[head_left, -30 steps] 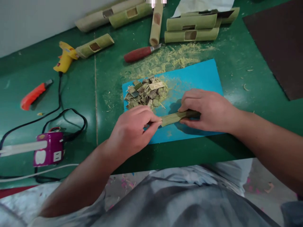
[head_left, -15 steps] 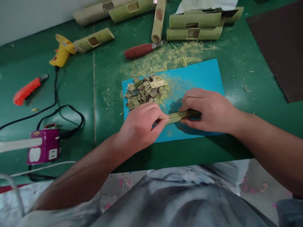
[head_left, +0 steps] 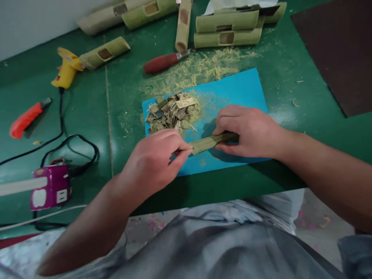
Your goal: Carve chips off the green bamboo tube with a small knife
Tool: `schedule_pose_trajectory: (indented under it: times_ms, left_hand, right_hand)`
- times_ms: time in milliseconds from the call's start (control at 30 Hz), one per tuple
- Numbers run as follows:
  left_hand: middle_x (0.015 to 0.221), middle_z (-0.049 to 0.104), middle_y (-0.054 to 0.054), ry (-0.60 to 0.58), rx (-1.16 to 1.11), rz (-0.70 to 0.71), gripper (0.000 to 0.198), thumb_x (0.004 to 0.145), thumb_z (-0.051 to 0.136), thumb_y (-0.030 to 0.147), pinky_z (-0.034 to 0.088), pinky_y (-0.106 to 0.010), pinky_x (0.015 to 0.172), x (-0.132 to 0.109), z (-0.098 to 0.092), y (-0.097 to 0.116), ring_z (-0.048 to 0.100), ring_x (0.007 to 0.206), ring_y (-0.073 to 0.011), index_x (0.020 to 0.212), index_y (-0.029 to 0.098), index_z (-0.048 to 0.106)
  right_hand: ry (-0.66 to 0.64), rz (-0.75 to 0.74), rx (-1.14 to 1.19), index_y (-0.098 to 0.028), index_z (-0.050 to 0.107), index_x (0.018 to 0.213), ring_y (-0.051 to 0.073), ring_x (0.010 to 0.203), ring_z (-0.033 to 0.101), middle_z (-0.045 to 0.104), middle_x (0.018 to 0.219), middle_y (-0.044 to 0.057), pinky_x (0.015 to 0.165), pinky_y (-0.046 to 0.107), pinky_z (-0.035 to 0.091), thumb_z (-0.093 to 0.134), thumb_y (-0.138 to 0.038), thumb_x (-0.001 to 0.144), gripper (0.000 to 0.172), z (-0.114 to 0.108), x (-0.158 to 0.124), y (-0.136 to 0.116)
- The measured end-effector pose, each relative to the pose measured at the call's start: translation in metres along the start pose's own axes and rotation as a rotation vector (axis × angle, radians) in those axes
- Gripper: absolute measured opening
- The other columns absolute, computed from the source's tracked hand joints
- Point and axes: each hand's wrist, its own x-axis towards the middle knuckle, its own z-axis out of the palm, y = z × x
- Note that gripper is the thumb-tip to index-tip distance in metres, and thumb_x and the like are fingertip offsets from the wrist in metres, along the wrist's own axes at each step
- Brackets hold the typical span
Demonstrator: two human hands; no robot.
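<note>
A flat, greenish bamboo strip [head_left: 204, 144] is stretched between my two hands, just over a blue sheet [head_left: 235, 88]. My left hand [head_left: 157, 159] pinches its left end between thumb and fingertips. Farther along, my right hand [head_left: 247, 131] is closed round the right part, with the thumb below and the fingers above; the far right end is partly hidden by that hand. Beyond my left hand, a heap of cut bamboo chips [head_left: 173, 112] lies on the left part of the sheet.
Behind the sheet lie a red-handled knife [head_left: 161, 63] and several bamboo tubes [head_left: 226, 38] with cut openings. At the left are a yellow glue gun [head_left: 66, 69], an orange cutter [head_left: 26, 121] and a purple power socket [head_left: 50, 188] with cords. A dark board [head_left: 340, 54] lies at the right.
My left hand has moved left, away from the right hand, so more of the bamboo strip shows between them. The whole view has shifted slightly.
</note>
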Motion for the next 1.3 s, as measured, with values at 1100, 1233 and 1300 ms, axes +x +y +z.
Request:
schedule_pose_trajectory:
  times_ms: [1100, 1233, 1300]
  left_hand:
    - [0.069, 0.058, 0.001, 0.004, -0.047, -0.091, 0.02, 0.093, 0.054, 0.016, 0.038, -0.028, 0.055, 0.0025, 0.0005, 0.0043, 0.05, 0.059, -0.0118, 0.074, 0.02, 0.058]
    - [0.068, 0.057, 0.001, -0.009, -0.052, -0.075, 0.02, 0.093, 0.054, 0.015, 0.037, -0.027, 0.055, 0.003, 0.0014, 0.0049, 0.049, 0.058, -0.0112, 0.074, 0.019, 0.057]
    - [0.067, 0.056, 0.001, -0.034, -0.04, -0.087, 0.02, 0.093, 0.054, 0.014, 0.038, -0.027, 0.056, 0.002, -0.0013, 0.0052, 0.05, 0.059, -0.0113, 0.074, 0.019, 0.058]
  right_hand:
    - [-0.001, 0.003, 0.016, -0.024, 0.061, 0.08, 0.024, 0.087, 0.059, 0.064, 0.089, 0.006, 0.071, 0.036, 0.042, 0.061, -0.038, 0.085, 0.014, -0.0008, 0.0022, -0.0007]
    - [0.006, 0.011, 0.028, -0.024, 0.062, 0.079, 0.025, 0.088, 0.059, 0.065, 0.089, 0.006, 0.07, 0.036, 0.042, 0.063, -0.037, 0.082, 0.013, -0.0008, 0.0023, 0.0]
    - [0.001, 0.009, 0.039, -0.025, 0.063, 0.079, 0.025, 0.087, 0.06, 0.065, 0.09, 0.006, 0.069, 0.036, 0.042, 0.063, -0.036, 0.081, 0.012, -0.0007, 0.0021, 0.0002]
